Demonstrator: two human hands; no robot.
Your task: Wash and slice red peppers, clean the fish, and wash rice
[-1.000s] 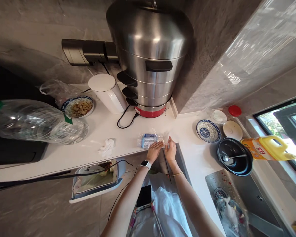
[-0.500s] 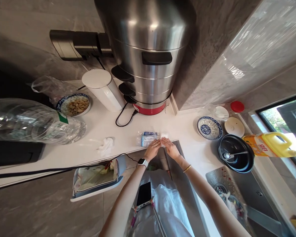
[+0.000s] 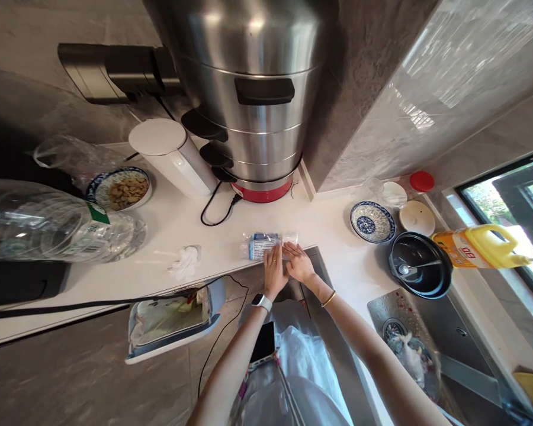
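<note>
A clear plastic package (image 3: 261, 247) with a blue and white printed label lies along the counter's front edge. My left hand (image 3: 274, 269), a watch on its wrist, has its fingers stretched out over the lower edge of the package. Close beside it, my right hand (image 3: 299, 264), with a gold bangle at the wrist, rests its extended fingers on the clear right end of the package. The two hands touch or nearly touch at the thumbs. What lies beneath the fingers is hidden.
A tall steel steamer (image 3: 266, 154) with a red base stands behind. To the left are a crumpled tissue (image 3: 186, 260), a white kettle (image 3: 173, 157) and a large plastic bottle (image 3: 62, 222). An open bin (image 3: 173, 349) hangs below the counter; a sink (image 3: 430, 319) is at right.
My left fingers have straightened out and lie flatter at the package. My right fingers now cover the white patch seen at its right end. The camera view has shifted slightly.
</note>
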